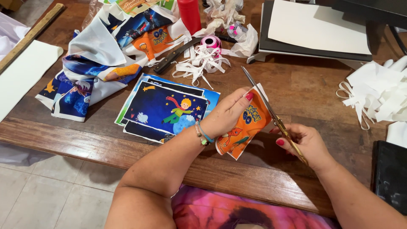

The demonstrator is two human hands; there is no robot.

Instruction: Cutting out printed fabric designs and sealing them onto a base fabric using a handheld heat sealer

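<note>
My left hand (227, 113) grips an orange printed fabric piece (245, 127) with a cartoon creature on it, holding it above the wooden table (296, 89). My right hand (307, 142) holds gold-handled scissors (271, 112); their blades run along the white right edge of the orange piece, tips pointing up and left. A beaded bracelet circles my left wrist. Just left of my left hand lies a stack of blue printed fabric panels (163, 108) showing a small figure on a planet.
A heap of printed fabric (97, 63) fills the back left. White ribbon scraps (199, 61), a pink ribbon spool (210, 41), a red thread cone (189, 15) and black scissors (174, 55) sit behind. White strips (377, 95) pile at right; a black board with white sheet (313, 29) lies back right.
</note>
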